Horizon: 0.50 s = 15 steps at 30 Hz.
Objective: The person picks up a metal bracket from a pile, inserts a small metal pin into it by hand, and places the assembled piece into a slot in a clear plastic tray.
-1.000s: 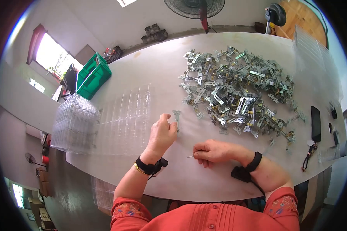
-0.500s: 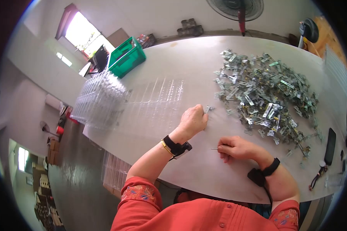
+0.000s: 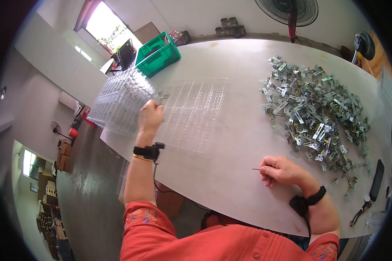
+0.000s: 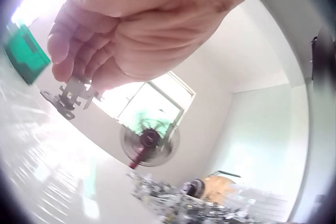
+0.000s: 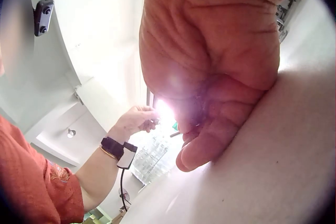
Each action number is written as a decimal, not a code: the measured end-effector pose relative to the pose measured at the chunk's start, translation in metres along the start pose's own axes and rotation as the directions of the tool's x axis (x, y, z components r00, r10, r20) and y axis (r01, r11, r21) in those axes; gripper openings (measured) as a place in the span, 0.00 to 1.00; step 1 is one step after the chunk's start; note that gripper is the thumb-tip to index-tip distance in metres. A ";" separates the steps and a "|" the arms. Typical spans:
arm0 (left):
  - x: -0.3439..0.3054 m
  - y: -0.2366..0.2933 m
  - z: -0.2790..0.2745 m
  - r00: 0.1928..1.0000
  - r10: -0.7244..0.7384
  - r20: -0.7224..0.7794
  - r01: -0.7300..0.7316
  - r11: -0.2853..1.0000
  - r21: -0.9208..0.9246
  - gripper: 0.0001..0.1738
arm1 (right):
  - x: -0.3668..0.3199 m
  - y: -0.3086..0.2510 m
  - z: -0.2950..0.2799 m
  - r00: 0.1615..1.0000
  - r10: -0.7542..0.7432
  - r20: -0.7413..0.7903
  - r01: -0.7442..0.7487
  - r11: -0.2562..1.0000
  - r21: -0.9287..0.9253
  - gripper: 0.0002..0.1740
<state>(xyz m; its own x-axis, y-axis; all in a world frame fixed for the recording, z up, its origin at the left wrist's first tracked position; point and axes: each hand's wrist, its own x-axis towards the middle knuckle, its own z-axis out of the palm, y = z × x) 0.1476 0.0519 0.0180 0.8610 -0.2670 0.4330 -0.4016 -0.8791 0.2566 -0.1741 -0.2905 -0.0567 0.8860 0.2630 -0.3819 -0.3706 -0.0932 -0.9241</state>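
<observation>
My left hand (image 3: 150, 116) pinches a small flat metal bracket (image 4: 73, 97) with notched edges and rounded ends. In the head view that hand is above the border between a stack of clear plastic trays (image 3: 113, 102) and a clear tray (image 3: 200, 115) lying flat on the table. The bracket hangs from the fingertips, its upper part covered by them. My right hand (image 3: 281, 170) rests on the table near its front edge with fingers curled. From between thumb and fingers a thin metal rod (image 3: 256, 169) sticks out to the left; its other end is hidden in the hand.
A large heap of metal brackets (image 3: 313, 108) covers the table's right side. Behind the tray stack is a green crate (image 3: 161, 61). A phone (image 3: 377, 179) and a corded item (image 3: 361, 211) lie at the right edge. Beyond the table stands a fan (image 3: 292, 17).
My left hand has picked up a bracket from the table near the heap and carried it left to the trays. The right hand stays in place with the rod. The head view has swung left.
</observation>
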 end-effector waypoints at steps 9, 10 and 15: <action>0.011 -0.124 -0.001 0.975 -0.214 0.057 0.192 0.944 0.270 0.12 | -0.001 -0.003 0.000 1.000 0.007 -0.013 -0.007 1.000 0.009 0.11; 0.011 -0.126 0.002 0.970 -0.233 0.073 0.203 0.935 0.290 0.12 | -0.001 -0.003 0.000 1.000 0.008 -0.015 -0.008 1.000 0.007 0.11; 0.012 -0.130 0.016 0.945 -0.294 0.145 0.243 0.925 0.291 0.12 | -0.002 -0.004 0.000 1.000 0.018 -0.016 -0.018 1.000 0.017 0.11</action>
<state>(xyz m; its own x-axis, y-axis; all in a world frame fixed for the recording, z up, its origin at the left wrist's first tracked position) 0.2153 0.1567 -0.0234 0.9768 -0.0510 0.2081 -0.0714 -0.9932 0.0916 -0.1745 -0.2902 -0.0524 0.8836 0.2456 -0.3986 -0.3909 -0.0815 -0.9168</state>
